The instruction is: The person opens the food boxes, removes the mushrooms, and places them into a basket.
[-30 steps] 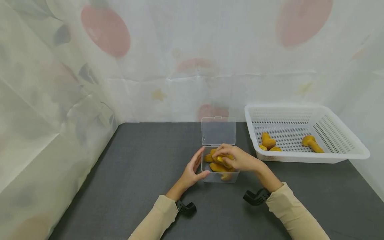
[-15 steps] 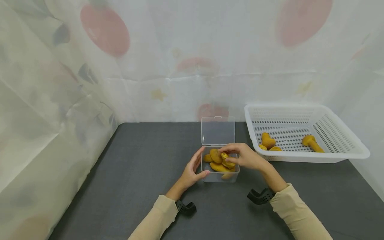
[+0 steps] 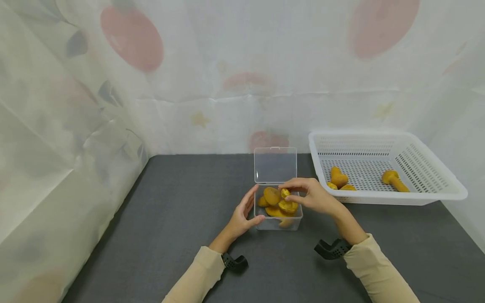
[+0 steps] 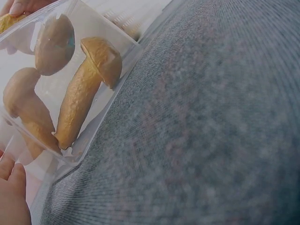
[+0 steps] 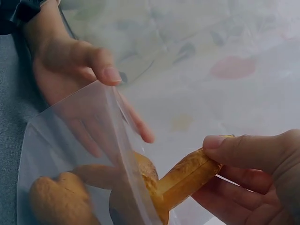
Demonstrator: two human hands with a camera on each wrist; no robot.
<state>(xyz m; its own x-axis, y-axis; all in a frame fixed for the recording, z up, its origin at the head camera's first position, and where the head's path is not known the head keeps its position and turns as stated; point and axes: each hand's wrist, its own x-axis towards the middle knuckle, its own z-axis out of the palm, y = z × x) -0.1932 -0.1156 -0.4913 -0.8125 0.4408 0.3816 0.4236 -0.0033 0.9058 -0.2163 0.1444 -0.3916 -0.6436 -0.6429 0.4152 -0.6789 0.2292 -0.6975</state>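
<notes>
Mushrooms (image 3: 272, 196) are golden-yellow, the basket (image 3: 379, 196) white, the table (image 3: 182, 202) grey.

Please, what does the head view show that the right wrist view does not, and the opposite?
Only the head view: the mushrooms in the white basket, and the right sleeve.

Only the right wrist view: the length of the held mushroom's stem, and part of the left hand through the clear box.

Both: the clear box with mushrooms inside, the left hand at its side, the right hand pinching the held mushroom, the tabletop.

One basket (image 3: 379, 196), one box (image 3: 267, 224), seven-plus mushrooms (image 3: 272, 196)
</notes>
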